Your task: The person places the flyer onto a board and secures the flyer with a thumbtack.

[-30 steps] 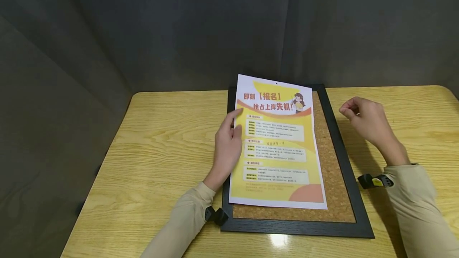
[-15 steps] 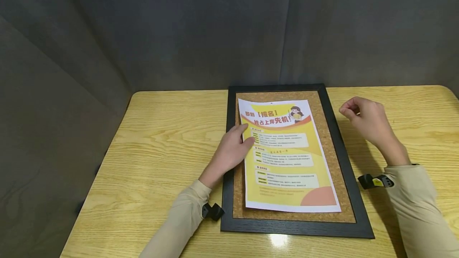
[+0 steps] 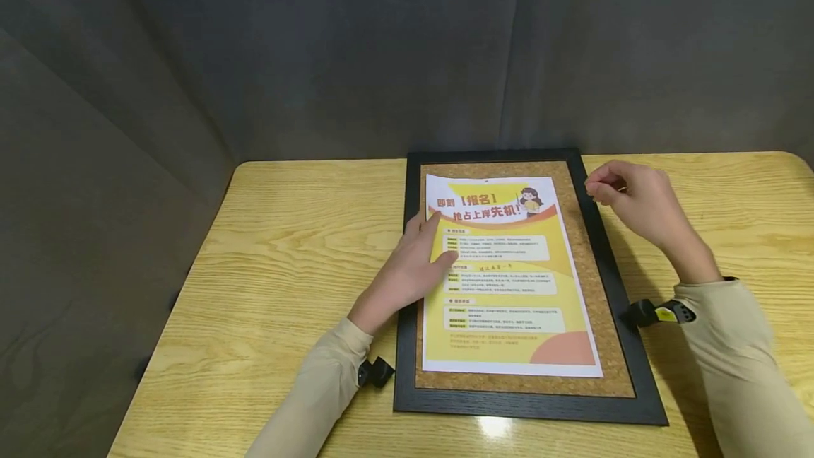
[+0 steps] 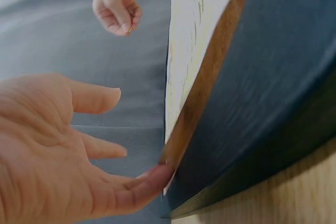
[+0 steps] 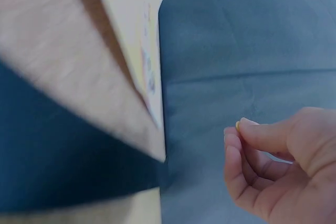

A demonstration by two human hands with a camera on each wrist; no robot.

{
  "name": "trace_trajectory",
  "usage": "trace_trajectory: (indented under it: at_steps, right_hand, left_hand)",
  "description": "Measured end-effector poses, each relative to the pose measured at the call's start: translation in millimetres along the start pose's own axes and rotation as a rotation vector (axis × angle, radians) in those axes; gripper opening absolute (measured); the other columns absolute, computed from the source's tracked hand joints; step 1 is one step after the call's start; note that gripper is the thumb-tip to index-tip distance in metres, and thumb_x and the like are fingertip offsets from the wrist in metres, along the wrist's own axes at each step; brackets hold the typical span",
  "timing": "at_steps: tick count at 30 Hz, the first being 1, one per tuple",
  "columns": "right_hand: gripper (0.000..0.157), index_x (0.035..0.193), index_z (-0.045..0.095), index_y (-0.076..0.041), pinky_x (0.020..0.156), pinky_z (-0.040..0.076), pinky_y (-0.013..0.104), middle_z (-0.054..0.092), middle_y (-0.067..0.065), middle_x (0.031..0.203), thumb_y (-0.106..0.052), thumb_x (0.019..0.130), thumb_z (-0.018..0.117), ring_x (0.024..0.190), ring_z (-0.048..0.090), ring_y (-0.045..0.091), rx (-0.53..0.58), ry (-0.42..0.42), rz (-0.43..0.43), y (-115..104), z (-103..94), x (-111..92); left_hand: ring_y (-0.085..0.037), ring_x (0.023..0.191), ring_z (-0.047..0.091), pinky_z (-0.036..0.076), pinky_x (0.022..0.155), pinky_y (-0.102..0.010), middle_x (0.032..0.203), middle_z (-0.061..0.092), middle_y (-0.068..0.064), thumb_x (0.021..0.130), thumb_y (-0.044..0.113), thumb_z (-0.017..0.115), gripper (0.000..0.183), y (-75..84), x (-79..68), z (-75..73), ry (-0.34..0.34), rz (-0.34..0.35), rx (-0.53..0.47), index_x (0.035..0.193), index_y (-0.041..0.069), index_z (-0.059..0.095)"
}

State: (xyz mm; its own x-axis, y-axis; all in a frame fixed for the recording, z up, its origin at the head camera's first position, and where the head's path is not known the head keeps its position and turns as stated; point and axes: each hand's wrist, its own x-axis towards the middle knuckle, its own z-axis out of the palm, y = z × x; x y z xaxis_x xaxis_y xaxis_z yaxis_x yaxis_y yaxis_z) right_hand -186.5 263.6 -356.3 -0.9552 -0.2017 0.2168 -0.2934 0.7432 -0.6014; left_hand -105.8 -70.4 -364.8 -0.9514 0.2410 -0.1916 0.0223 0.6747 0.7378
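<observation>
A yellow-and-white printed poster (image 3: 502, 281) lies over the cork face (image 3: 588, 288) of a black-framed board (image 3: 528, 405). My left hand (image 3: 410, 260) lies along the poster's left edge with fingers extended, a fingertip and the thumb overlapping the sheet. From the left wrist view, the fingers of that hand (image 4: 68, 150) are spread, one tip right at the board's edge. My right hand (image 3: 639, 196) hovers by the board's upper right frame. Between its thumb and index finger it pinches a tiny gold-coloured tack-like piece (image 5: 238, 125), mostly hidden by the fingertips.
The board rests on a light wooden table (image 3: 286, 253) whose far edge meets a dark grey curtain (image 3: 356, 55). Wood surface extends on both sides of the board. Each wrist wears a small black camera, the left one (image 3: 379, 373) beside the frame's lower left.
The poster has come down from above the board's top edge onto the cork, then straightened slightly. My left hand moved with it and its fingers spread. The right hand shifted left toward the frame.
</observation>
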Motion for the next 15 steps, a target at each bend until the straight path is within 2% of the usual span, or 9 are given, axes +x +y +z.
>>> trace_trajectory:
  at_steps: [3, 8, 11, 15]
  right_hand:
    - [0.011, 0.102, 0.071, 0.003, 0.058, 0.040, 0.020, 0.071, 0.018, 0.089, -0.006, 0.101, 0.067, 0.073, 0.060, 0.018, 0.012, -0.017, -0.015, -11, 0.0, 11]
    - [0.010, 0.103, 0.072, 0.003, 0.058, 0.040, 0.020, 0.070, 0.019, 0.089, -0.003, 0.101, 0.065, 0.070, 0.057, 0.021, 0.032, -0.050, -0.072, -28, 4.3, 30]
    - [0.010, 0.103, 0.073, 0.003, 0.059, 0.042, 0.020, 0.070, 0.019, 0.091, -0.002, 0.102, 0.064, 0.073, 0.058, 0.027, 0.073, -0.098, -0.069, -36, 11.2, 41]
    - [0.011, 0.103, 0.073, 0.004, 0.062, 0.045, 0.021, 0.071, 0.017, 0.095, -0.004, 0.102, 0.065, 0.077, 0.059, 0.028, 0.137, -0.161, -0.032, -41, 24.1, 55]
  left_hand:
    - [-0.037, 0.157, 0.012, 0.031, 0.118, -0.053, 0.172, 0.002, -0.020, 0.107, 0.026, 0.058, 0.065, 2.4, -2.0, 1.2, -0.010, 0.023, 0.073, 0.162, 0.004, 0.031]
    - [-0.040, 0.156, 0.012, 0.031, 0.118, -0.055, 0.171, 0.001, -0.022, 0.108, 0.026, 0.057, 0.063, 3.9, -2.7, 3.6, -0.111, 0.087, 0.194, 0.162, 0.006, 0.032]
    - [-0.038, 0.157, 0.010, 0.029, 0.119, -0.054, 0.171, 0.000, -0.022, 0.108, 0.027, 0.056, 0.063, 2.7, -1.9, 4.5, -0.151, 0.119, 0.198, 0.163, 0.006, 0.031]
    - [-0.037, 0.157, 0.014, 0.031, 0.118, -0.053, 0.171, 0.003, -0.022, 0.108, 0.026, 0.055, 0.060, -0.1, -0.6, 5.4, -0.147, 0.152, 0.166, 0.161, 0.005, 0.036]
